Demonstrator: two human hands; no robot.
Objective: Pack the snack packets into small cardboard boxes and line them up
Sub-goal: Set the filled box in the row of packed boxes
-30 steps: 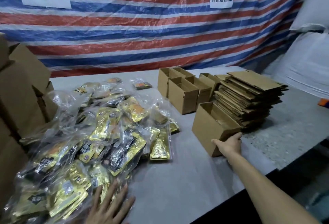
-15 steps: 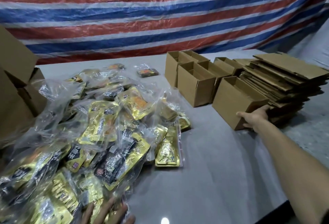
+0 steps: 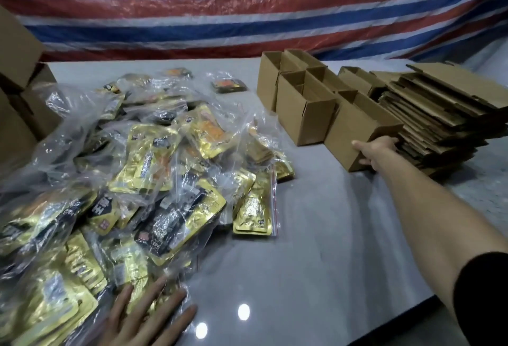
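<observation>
A big heap of gold and black snack packets in clear bags covers the left half of the grey table. My left hand rests flat on the heap's near edge with fingers spread. Several open small cardboard boxes stand at the back right. My right hand grips the near right end of the closest open box, thumb on its front face and fingers round the corner. That box stands against a stack of flat folded cartons.
Large brown cardboard boxes are piled at the left edge. A striped red, white and blue tarpaulin hangs behind the table. One loose orange packet lies at the back.
The view has closed in on the table and tilted down. My right hand stays on the closest box, which now sits next to the other open boxes. My left hand still rests on the packets.
</observation>
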